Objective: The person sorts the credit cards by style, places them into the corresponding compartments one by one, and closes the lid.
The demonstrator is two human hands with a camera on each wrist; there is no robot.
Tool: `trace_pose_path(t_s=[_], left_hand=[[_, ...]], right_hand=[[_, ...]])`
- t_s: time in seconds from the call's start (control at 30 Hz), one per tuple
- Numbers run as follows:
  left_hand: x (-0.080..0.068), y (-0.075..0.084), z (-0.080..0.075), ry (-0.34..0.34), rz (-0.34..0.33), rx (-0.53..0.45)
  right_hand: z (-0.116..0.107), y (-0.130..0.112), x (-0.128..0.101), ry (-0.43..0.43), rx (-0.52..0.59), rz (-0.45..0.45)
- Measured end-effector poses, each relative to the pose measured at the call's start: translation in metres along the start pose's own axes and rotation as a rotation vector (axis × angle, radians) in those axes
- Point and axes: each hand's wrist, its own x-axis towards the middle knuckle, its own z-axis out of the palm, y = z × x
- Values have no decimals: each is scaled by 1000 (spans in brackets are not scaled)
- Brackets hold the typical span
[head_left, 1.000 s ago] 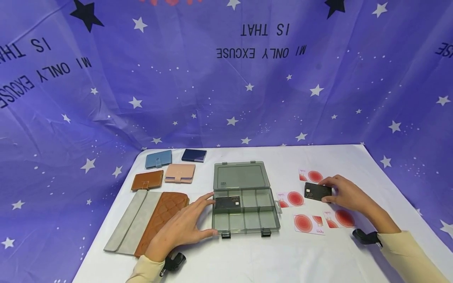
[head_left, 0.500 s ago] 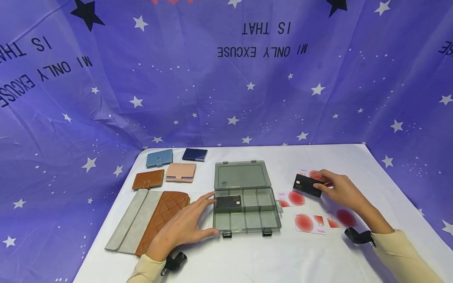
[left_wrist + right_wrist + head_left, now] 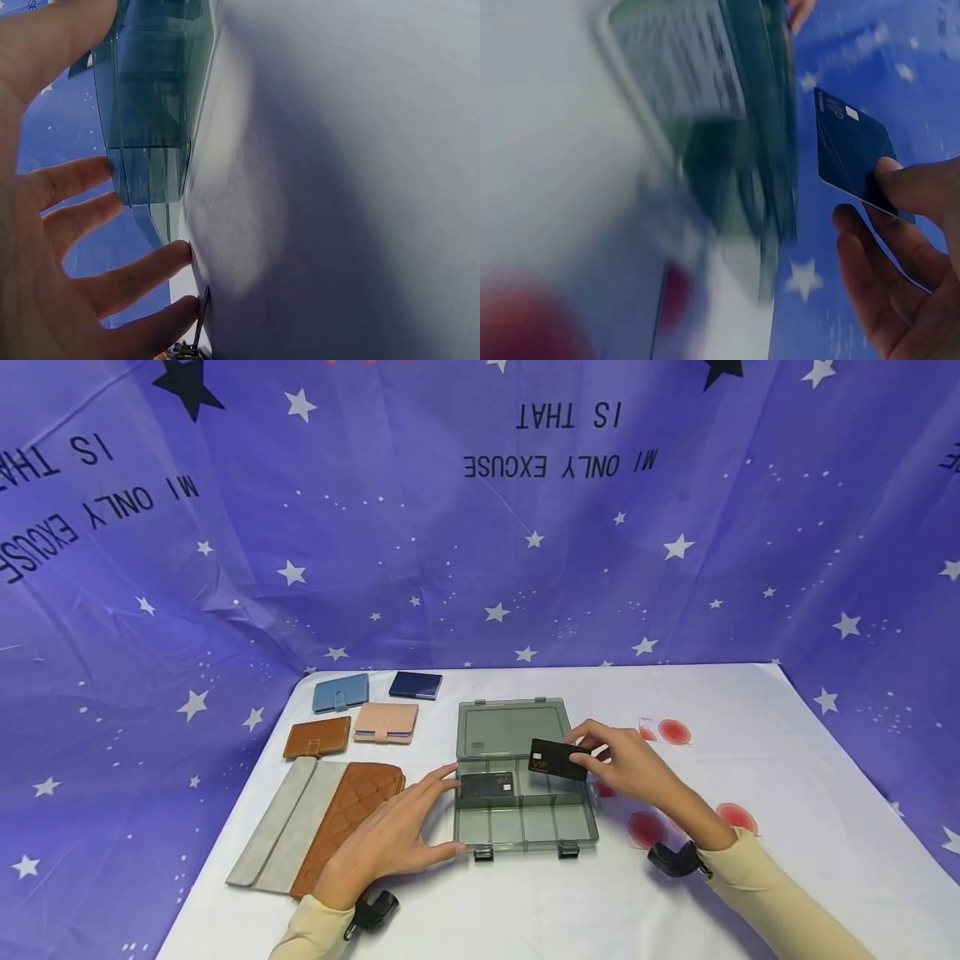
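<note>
A grey-green translucent compartment box point(image 3: 513, 727) lies with its lid folded back in the middle of the table. My left hand point(image 3: 390, 839) is spread at its left side; in the left wrist view, the thumb and some fingertips touch the clear wall point(image 3: 150, 112). Between thumb and fingers my right hand point(image 3: 626, 764) pinches a black VIP card point(image 3: 553, 758), held tilted over the box's right-hand compartments. The card also shows in the right wrist view, clear of the box. A second black VIP card point(image 3: 487, 785) lies across the left compartments of the back row.
Several red-and-white cards, one of them at the back point(image 3: 675, 732), lie to the box's right, partly behind my right arm. On the left are a grey-and-brown pouch point(image 3: 322, 827), a brown wallet point(image 3: 317, 737), a pink wallet point(image 3: 386, 723), a blue wallet point(image 3: 341, 693) and a navy card holder point(image 3: 416, 686).
My right hand has lifted the black VIP card off the cards on the right and carried it left to above the box. My left hand has stayed by the box.
</note>
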Motion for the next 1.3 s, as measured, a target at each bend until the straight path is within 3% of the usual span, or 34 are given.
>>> trace_pose_path(t_s=[0.27, 0.53, 1.03, 1.3], left_hand=[[1, 1, -1, 7, 5, -1], [2, 1, -1, 1, -3, -15], [1, 1, -1, -4, -11, -10], [0, 1, 0, 4, -10, -19]], right_hand=[[41, -34, 25, -119, -57, -59], [70, -44, 34, -129, -176, -126], [83, -46, 30, -106, -472, -236], [87, -55, 30, -96, -592, -227]])
